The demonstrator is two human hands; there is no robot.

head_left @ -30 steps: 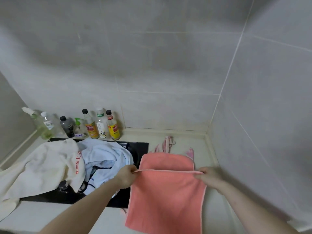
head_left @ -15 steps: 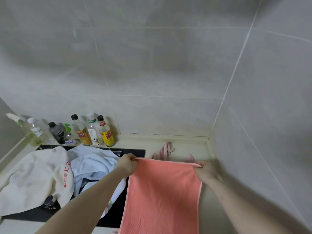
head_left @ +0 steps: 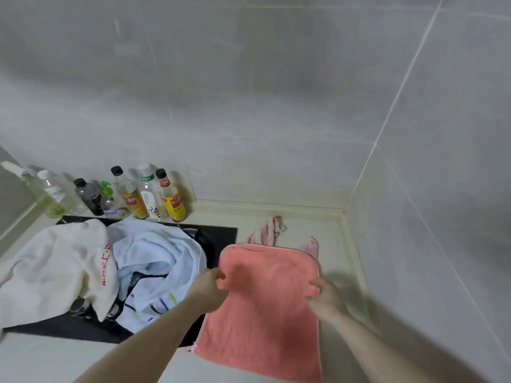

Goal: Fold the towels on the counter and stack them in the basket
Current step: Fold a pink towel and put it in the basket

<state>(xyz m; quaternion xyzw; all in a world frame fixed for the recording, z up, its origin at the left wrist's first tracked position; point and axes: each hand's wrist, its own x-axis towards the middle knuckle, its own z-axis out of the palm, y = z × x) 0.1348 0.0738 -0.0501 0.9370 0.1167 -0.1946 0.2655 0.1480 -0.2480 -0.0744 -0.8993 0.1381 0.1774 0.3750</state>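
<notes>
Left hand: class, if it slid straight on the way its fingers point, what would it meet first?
The left hand points right, across the coral towel it pinches. Going on over that cloth, it would probably meet the right hand first, at the opposite edge; depth is hard to judge.

The coral towel (head_left: 265, 313) hides most of a pink striped cloth (head_left: 266, 230), and both hands blur.

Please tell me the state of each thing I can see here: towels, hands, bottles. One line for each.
coral towel: spread flat on the counter, held at both side edges
left hand: pinches the coral towel's left edge
right hand: grips its right edge
white towel: unfolded, crumpled
light blue towel: unfolded, crumpled
bottles: upright, capped
</notes>
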